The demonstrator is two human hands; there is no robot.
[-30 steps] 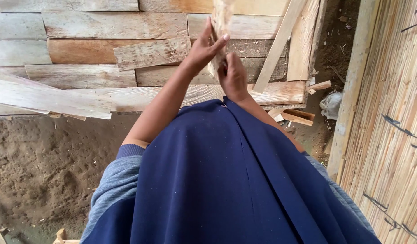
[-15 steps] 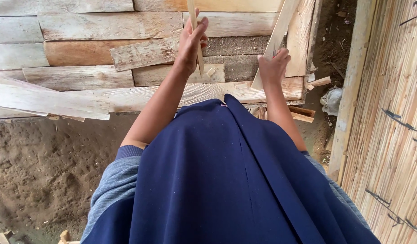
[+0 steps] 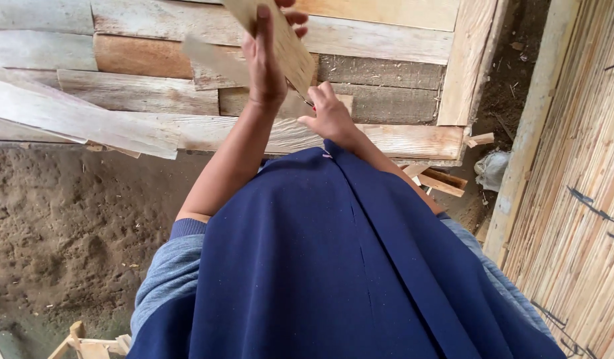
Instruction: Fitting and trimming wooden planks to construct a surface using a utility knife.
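The thin wooden slat (image 3: 280,46) stands tilted in front of you, its upper end running out of the top of the view and its lower end slanting down toward your right hand (image 3: 330,116) — held up like that, clear of the stack, its flat face and edge are turned to you. Your left hand (image 3: 267,56) is closed around it, thumb on the near face and fingertips curling over the far edge. Your right hand sits just below and beside the slat's lower end, fingers loosely bent; something small and dark shows at its fingertips against the wood, but you cannot tell what it is or whether the hand grips it. Beyond both hands lies the stack of rough planks (image 3: 386,80); left of your left arm is bare dirt floor (image 3: 61,226), and right of your right hand a split-bamboo wall (image 3: 579,173).
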